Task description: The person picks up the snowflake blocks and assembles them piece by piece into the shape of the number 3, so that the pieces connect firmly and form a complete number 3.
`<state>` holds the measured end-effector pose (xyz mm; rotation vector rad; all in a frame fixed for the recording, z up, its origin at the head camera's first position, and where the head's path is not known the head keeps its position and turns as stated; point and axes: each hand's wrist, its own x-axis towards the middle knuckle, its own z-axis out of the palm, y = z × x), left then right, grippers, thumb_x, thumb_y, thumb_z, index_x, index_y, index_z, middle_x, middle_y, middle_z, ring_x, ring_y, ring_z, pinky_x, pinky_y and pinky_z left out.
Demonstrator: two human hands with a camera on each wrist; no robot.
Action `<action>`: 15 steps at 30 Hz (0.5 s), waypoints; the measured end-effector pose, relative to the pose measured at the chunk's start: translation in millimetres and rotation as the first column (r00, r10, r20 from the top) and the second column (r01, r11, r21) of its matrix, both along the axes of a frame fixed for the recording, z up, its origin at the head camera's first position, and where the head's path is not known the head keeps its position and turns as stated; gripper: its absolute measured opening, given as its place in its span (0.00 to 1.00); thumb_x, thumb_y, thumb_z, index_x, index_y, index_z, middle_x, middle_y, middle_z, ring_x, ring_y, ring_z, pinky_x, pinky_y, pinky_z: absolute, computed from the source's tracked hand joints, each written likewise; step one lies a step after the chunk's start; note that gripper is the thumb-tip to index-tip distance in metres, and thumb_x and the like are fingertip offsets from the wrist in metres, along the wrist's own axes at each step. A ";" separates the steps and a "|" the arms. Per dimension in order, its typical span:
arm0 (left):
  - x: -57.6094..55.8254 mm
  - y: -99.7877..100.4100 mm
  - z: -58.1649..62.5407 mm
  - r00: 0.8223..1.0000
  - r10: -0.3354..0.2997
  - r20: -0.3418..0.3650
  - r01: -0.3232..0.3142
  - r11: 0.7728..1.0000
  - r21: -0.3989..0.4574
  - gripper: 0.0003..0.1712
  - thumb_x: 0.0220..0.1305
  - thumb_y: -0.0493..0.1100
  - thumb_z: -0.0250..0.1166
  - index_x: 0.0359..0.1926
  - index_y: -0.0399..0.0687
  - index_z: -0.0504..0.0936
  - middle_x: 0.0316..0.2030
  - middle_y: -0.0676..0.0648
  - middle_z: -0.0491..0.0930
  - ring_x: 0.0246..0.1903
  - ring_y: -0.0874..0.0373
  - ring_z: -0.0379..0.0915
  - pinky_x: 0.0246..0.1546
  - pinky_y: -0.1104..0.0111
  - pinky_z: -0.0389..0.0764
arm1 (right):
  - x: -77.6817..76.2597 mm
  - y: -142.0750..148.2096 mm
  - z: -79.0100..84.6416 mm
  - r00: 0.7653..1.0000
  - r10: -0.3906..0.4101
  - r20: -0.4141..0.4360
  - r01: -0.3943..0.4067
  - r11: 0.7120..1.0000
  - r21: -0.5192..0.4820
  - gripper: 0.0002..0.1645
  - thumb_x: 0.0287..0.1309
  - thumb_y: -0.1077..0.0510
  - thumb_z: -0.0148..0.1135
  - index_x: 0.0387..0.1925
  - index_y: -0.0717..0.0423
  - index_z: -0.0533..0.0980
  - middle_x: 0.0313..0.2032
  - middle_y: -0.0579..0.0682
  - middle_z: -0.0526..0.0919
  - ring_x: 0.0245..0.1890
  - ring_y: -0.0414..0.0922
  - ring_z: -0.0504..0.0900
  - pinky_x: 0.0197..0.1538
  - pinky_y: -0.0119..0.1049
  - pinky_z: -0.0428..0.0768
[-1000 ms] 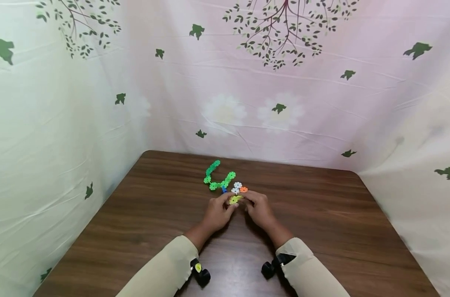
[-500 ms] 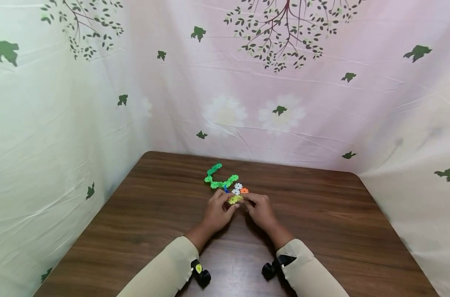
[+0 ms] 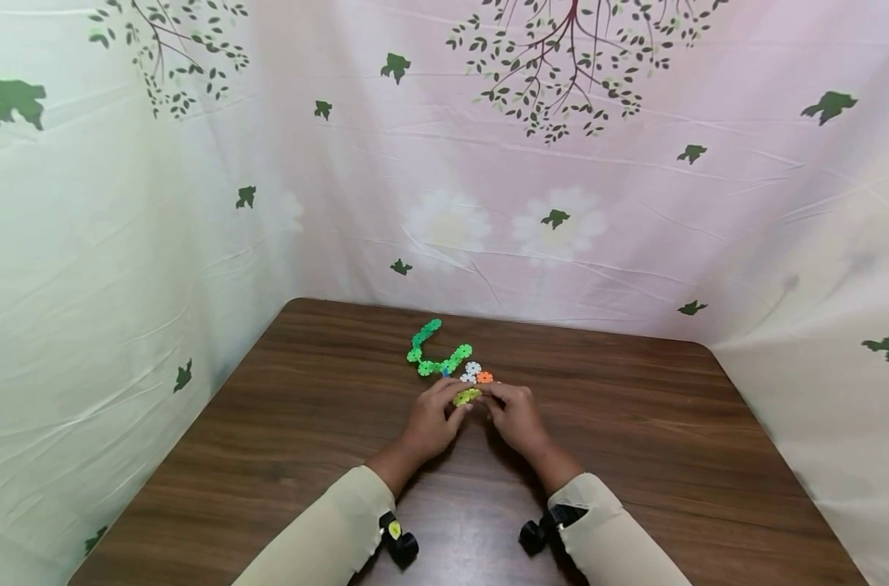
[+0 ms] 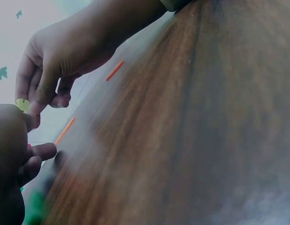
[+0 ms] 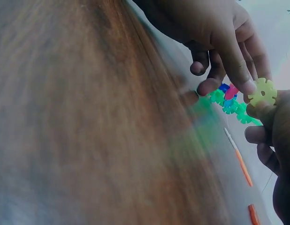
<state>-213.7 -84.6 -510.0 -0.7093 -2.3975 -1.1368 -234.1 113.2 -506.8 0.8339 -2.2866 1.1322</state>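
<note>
Near the table's middle, my left hand (image 3: 430,422) and right hand (image 3: 519,419) meet fingertip to fingertip. Between them are yellow flower-shaped interlocking discs (image 3: 466,396), pinched by thumb and fingers from both sides. The right wrist view shows one notched yellow disc (image 5: 263,91) face-on, with the left thumb at its edge and the right fingers covering its lower part. Just beyond the hands lie white discs (image 3: 473,369) and an orange disc (image 3: 484,378). A curved chain of green discs (image 3: 425,369) lies farther back. A pink disc (image 5: 231,91) shows behind the fingers in the right wrist view.
The brown wooden table (image 3: 635,423) reaches back to a printed cloth backdrop (image 3: 488,268). A blue piece (image 3: 446,373) sits at the chain's near end, partly behind the left hand. Black wrist cameras (image 3: 400,549) hang at both cuffs.
The yellow discs have tilted slightly between the fingertips, and the left fingers have shifted a little over them. Both hands stay in place; the whole view has drifted slightly.
</note>
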 end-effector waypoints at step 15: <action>-1.8 1.6 -2.5 0.994 -0.067 0.092 0.058 0.994 0.092 0.22 0.74 0.30 0.68 0.66 0.33 0.83 0.58 0.36 0.81 0.30 0.58 0.85 0.35 0.73 0.87 | 5.6 10.3 8.8 0.992 -0.068 0.105 0.065 0.997 0.029 0.16 0.61 0.70 0.77 0.49 0.58 0.90 0.39 0.52 0.95 0.34 0.44 0.90 0.37 0.33 0.86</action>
